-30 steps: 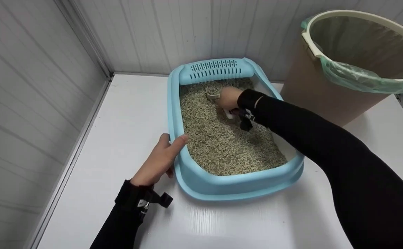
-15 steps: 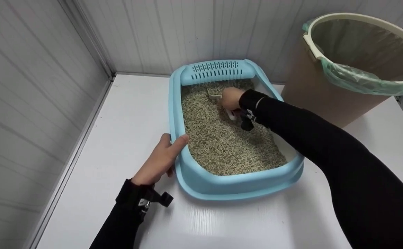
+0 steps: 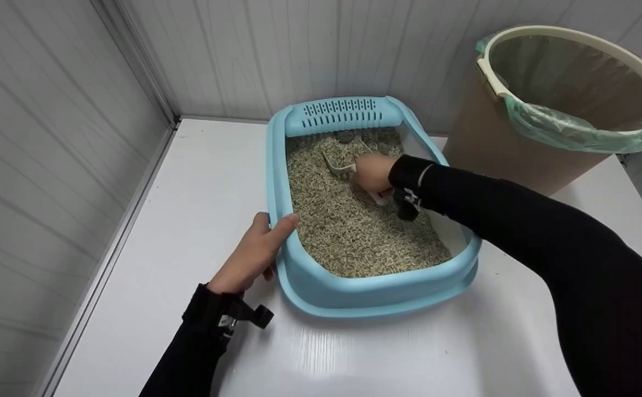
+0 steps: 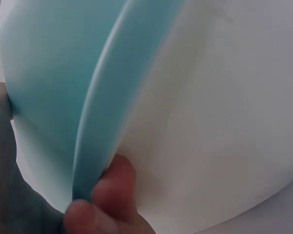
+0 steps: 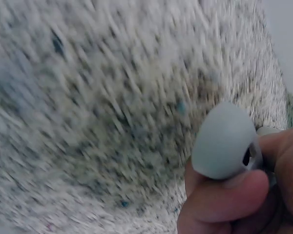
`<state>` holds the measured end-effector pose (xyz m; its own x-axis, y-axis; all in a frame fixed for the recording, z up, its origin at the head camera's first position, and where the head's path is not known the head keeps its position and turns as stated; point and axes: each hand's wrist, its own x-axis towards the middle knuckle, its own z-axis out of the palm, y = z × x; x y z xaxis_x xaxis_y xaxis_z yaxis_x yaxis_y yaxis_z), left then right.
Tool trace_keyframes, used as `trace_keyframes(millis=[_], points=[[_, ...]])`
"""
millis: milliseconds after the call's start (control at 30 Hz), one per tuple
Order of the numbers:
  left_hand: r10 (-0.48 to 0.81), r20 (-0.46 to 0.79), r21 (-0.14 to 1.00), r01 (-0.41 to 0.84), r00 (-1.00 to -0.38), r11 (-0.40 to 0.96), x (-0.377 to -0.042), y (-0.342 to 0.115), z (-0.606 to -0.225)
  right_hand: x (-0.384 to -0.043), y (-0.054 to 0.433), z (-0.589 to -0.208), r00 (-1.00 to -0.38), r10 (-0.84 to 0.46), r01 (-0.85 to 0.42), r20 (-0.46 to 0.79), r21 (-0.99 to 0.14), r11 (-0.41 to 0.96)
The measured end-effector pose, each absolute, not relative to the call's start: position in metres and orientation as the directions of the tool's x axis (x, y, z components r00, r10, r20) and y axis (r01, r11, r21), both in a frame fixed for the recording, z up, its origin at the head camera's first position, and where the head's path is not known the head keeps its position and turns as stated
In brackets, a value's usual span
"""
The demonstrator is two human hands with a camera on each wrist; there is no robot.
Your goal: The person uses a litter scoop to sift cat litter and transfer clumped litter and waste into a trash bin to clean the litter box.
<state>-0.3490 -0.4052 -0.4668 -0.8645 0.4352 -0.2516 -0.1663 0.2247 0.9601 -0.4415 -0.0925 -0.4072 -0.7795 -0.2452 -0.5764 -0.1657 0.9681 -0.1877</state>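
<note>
A light blue litter box (image 3: 354, 298) holds grainy litter (image 3: 348, 237). My left hand (image 3: 252, 251) grips its left rim, thumb on top; in the left wrist view, fingers (image 4: 115, 190) curl under the rim's edge (image 4: 105, 97). In the head view, my right hand (image 3: 375, 172) holds a pale litter scoop (image 3: 338, 169) by the handle, over the litter toward the back. The scoop's head sits low in the litter and is partly covered. The right wrist view shows the handle's rounded end (image 5: 224, 141) sticking out of the fist. Dark clumps (image 3: 346, 137) lie near the back wall.
To the right stands a tall brownish bin (image 3: 525, 143) with a cream rim and a green plastic liner (image 3: 552, 124). Grey panel walls (image 3: 233, 60) close off the back and left. The box rests on a white surface (image 3: 199, 193).
My right hand has drawn the scoop slightly toward me and to the right. Dark clumps now show at the back of the litter. My left hand keeps its place on the rim.
</note>
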Motion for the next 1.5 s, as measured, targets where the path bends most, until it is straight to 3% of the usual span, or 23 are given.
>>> trace_keyframes(millis=[33, 133, 367, 467, 633, 800, 1133, 1500], points=[[0.435, -0.251, 0.96, -0.164, -0.865, 0.227, -0.349, -0.406, -0.467, -0.438, -0.092, -0.407, -0.787, -0.227, -0.096, -0.573, -0.25, 0.963], [0.431, -0.244, 0.961, -0.157, -0.869, 0.228, -0.35, -0.407, -0.468, -0.427, -0.096, -0.407, -0.78, -0.251, -0.086, -0.573, -0.3, 0.95], [0.425, -0.246, 0.96, -0.158, -0.871, 0.231, -0.35, -0.407, -0.469, -0.417, -0.105, -0.408, -0.78, -0.311, -0.186, -0.543, -0.273, 0.944], [0.425, -0.246, 0.96, -0.159, -0.871, 0.23, -0.349, -0.406, -0.469, -0.415, -0.106, -0.408, -0.78, -0.297, -0.174, -0.55, -0.265, 0.948], [0.437, -0.243, 0.962, -0.156, -0.866, 0.226, -0.349, -0.404, -0.468, -0.411, -0.107, -0.408, -0.794, -0.304, -0.13, -0.527, -0.341, 0.931], [0.435, -0.244, 0.962, -0.16, -0.867, 0.221, -0.349, -0.402, -0.467, -0.408, -0.108, -0.402, -0.803, -0.378, -0.202, -0.46, -0.387, 0.9], [0.424, -0.252, 0.957, -0.157, -0.87, 0.246, -0.35, -0.403, -0.467, -0.413, -0.104, -0.381, -0.823, -0.416, -0.304, -0.387, -0.319, 0.898], [0.42, -0.236, 0.961, -0.146, -0.876, 0.235, -0.353, -0.401, -0.471, -0.431, -0.108, -0.359, -0.882, -0.354, -0.263, -0.312, -0.297, 0.918]])
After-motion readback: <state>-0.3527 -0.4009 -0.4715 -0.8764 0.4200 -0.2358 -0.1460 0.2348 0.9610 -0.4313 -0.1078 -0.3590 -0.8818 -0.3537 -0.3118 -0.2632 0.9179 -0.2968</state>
